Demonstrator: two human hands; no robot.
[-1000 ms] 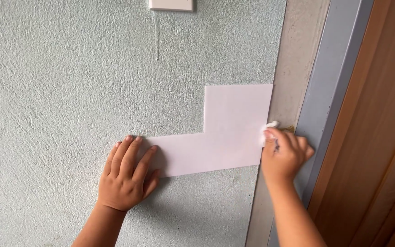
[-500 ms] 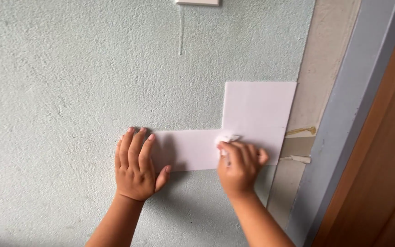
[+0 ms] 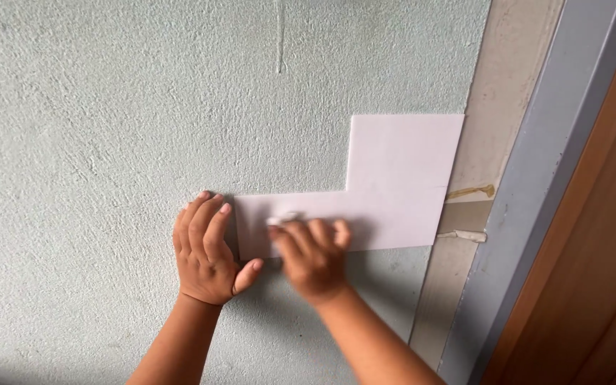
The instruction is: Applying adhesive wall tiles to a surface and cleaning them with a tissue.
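- Rough, pale green plaster fills most of the view as a wall (image 3: 108, 142), and a thin vertical streak is seen running down it near the top.
- To the right, a beige strip (image 3: 497, 107) of bare wall is bordered by a grey door frame (image 3: 543, 192), and brown wood (image 3: 607, 249) is seen beyond that at the far edge.
- An L-shaped white sheet (image 3: 401, 178) is laid flat against the wall — its tall part stands at the right, beside the beige strip, and its low arm reaches left toward the hands.
- The left hand (image 3: 204, 249) is pressed flat on the plaster, fingers together and pointing up; it is set just beside the sheet's left end, with the thumb spread out under the lower left corner. Nothing is gripped by it.
- The right hand (image 3: 311, 253) is laid over the lower arm of the sheet, just right of the left hand, and is blurred. Its fingers are bent down onto the paper, and something small and white (image 3: 279, 219) — too smeared to be identified — is seen at the fingertips.
- Two small scraps of tape or peeling (image 3: 468, 214) are seen on the beige strip, just off the sheet's right edge.
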